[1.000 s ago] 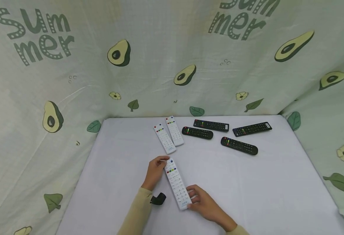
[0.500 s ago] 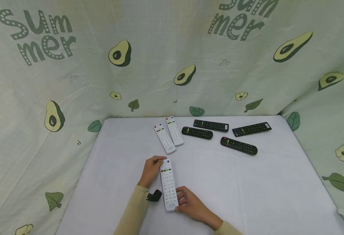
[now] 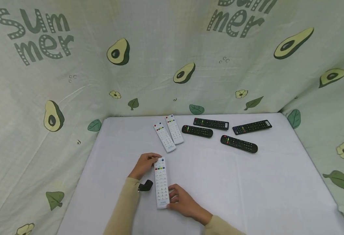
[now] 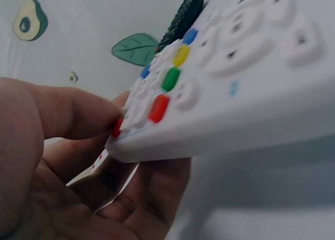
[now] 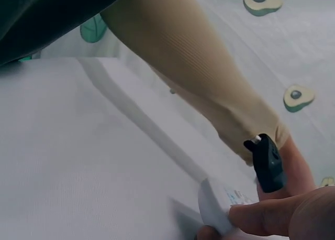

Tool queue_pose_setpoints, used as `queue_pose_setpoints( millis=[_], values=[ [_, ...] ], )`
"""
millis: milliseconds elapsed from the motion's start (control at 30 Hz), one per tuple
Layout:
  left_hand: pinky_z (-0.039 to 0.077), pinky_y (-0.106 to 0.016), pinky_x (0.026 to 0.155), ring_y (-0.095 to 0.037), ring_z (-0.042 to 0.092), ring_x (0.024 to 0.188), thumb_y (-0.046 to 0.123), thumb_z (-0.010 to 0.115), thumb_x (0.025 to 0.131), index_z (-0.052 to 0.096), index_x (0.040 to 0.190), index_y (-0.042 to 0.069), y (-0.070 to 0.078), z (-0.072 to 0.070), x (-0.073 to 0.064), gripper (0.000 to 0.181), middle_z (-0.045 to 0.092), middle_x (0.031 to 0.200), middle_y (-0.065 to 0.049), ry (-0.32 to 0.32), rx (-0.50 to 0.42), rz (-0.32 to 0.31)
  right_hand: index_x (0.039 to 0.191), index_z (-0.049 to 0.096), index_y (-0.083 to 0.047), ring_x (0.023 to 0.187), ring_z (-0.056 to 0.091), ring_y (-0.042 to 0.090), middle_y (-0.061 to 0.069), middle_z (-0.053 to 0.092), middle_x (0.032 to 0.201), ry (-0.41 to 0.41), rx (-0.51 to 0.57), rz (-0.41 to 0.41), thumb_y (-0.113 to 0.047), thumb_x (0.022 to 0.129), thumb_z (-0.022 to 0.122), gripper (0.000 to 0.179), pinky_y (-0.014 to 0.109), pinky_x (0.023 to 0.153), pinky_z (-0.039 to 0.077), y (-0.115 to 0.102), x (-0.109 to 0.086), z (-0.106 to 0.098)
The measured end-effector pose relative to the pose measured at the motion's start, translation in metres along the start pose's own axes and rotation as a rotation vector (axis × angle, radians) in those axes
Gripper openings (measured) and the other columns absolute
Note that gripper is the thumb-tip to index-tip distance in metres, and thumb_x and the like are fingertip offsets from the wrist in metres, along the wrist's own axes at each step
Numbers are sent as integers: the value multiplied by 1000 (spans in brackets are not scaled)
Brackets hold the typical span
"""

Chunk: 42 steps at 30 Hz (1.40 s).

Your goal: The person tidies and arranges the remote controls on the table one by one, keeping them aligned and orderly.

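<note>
A white remote control (image 3: 161, 184) with coloured buttons stands lengthwise between both hands in the head view. My left hand (image 3: 142, 165) pinches its far end, thumb on the button face and fingers beneath, as the left wrist view shows on the remote's corner (image 4: 141, 140). At the near end, my right hand (image 3: 184, 201) grips the right edge with thumb and curled fingers; in the right wrist view, a fingertip (image 5: 243, 216) presses on the remote's end (image 5: 209, 206). A shadow lies on the cloth under the remote in the left wrist view.
Beyond the hands lie two white remotes (image 3: 164, 137) side by side, slanted. To their right are several black remotes (image 3: 239, 144) near the back edge of the white-covered table (image 3: 277, 182). A printed curtain (image 3: 151, 65) rises behind. A black camera (image 3: 146, 186) sits at the left wrist.
Both hands have moved left with the white remote. It has turned from a slant to nearly straight away from the person. The other remotes stay where they were.
</note>
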<state>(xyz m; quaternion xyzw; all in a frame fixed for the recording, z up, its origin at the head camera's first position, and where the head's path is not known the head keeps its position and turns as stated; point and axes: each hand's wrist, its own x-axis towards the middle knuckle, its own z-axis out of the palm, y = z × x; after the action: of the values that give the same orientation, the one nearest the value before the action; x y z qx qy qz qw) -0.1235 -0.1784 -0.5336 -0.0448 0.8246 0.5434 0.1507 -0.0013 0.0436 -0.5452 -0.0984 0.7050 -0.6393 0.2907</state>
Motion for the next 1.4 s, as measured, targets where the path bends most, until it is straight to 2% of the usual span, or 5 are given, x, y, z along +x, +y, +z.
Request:
queue_pose_setpoints(
  millis=[233, 400, 567, 967, 1400],
  values=[
    [48, -29, 78, -16, 59, 93, 7, 62, 102, 78, 119, 2, 0, -25, 7, 24, 74, 115, -8, -123, 43, -26, 136, 50, 8, 93, 70, 19, 9, 66, 107, -15, 23, -4, 4, 87, 76, 56, 24, 78, 58, -3, 4, 6],
    [53, -29, 75, -18, 63, 90, 6, 62, 102, 76, 123, -1, 3, -35, 10, 26, 73, 118, -14, -194, 97, -27, 135, 51, 7, 92, 70, 19, 9, 66, 105, -17, 30, 6, 5, 86, 76, 54, 25, 77, 58, -5, 7, 11],
    [55, -29, 77, -16, 66, 91, 5, 61, 103, 73, 126, -5, 2, -43, 12, 28, 74, 118, -16, -235, 103, -22, 134, 52, 6, 92, 70, 22, 8, 67, 104, -9, 28, 17, 5, 87, 75, 52, 26, 77, 58, -7, 12, 18],
    [55, -32, 78, -17, 66, 88, 5, 60, 104, 74, 125, -5, 0, -53, 10, 27, 75, 118, -17, -224, 128, -22, 134, 53, 4, 89, 70, 18, 6, 69, 100, 12, -27, 10, 3, 86, 78, 54, 26, 73, 57, -10, 25, 36],
    [49, -27, 79, -17, 63, 94, 6, 61, 102, 77, 120, -1, -7, -52, 15, 25, 74, 116, -13, -169, 231, -24, 139, 52, 4, 80, 66, 8, 2, 67, 97, 15, -118, 4, -1, 87, 81, 60, 23, 66, 53, -12, 31, 42]
  ],
)
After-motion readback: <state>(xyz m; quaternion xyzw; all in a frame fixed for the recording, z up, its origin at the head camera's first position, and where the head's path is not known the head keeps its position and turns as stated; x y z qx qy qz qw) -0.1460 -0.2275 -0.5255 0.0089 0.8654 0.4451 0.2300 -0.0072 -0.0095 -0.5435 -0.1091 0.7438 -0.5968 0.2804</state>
